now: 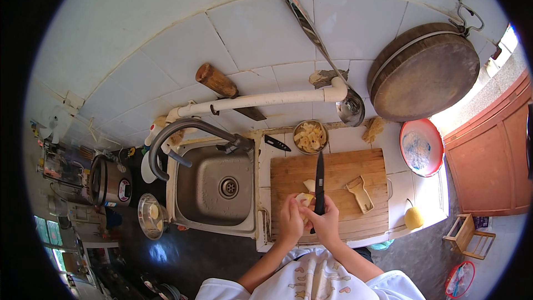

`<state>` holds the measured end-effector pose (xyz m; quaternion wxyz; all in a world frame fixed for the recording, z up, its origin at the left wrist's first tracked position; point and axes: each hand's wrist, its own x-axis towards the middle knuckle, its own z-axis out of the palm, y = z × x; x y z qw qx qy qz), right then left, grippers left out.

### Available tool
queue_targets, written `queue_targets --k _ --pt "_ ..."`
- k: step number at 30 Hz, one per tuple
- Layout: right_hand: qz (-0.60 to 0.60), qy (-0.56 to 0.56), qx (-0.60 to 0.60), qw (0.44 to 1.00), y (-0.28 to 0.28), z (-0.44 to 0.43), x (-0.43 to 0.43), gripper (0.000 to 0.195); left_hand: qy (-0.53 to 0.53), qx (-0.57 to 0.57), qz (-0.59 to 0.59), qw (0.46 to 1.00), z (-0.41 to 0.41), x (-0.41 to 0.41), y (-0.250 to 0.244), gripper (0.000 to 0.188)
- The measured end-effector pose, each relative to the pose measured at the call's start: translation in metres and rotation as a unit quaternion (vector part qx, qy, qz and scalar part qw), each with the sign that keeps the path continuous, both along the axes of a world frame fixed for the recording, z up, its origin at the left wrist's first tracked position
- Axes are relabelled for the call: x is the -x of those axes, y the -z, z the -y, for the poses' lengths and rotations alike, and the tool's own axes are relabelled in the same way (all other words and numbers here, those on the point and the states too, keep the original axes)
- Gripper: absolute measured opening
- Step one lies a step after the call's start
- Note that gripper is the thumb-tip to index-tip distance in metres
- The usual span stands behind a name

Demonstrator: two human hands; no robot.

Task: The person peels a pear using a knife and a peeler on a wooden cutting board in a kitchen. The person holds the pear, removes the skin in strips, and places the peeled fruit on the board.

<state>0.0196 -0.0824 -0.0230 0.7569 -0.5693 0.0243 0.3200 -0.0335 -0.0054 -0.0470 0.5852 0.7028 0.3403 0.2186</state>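
Observation:
Over the near part of a wooden cutting board (291,171), my left hand (290,218) holds a piece of pale fruit (305,200) with some yellow skin on it. The black handle of a knife (320,183) is in my right hand (327,221), its blade pointing away from me; the fingers of both hands meet at the fruit. Just beyond them a pale cut piece (309,184) lies on the board. A cream-coloured peeler (360,195) lies on the board to the right. Behind the board stands a metal bowl of fruit pieces (310,136).
Left of the board is a steel sink (204,191) under a curved faucet (183,123). A small black knife or sheath (277,143) lies by the sink's back corner. A yellow pear (414,217) and a red-rimmed basin (421,148) stand at right; a metal bowl (152,218) is far left.

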Motion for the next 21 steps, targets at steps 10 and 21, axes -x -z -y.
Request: queue_targets --k 10,21 --pt "0.274 -0.016 0.161 0.948 0.025 -0.023 -0.050 0.019 -0.030 0.370 0.061 0.927 -0.037 0.006 0.005 0.046" --pt "0.407 -0.007 0.229 0.884 0.044 -0.029 -0.082 0.017 0.037 0.411 0.123 0.902 -0.040 0.006 -0.013 0.030"
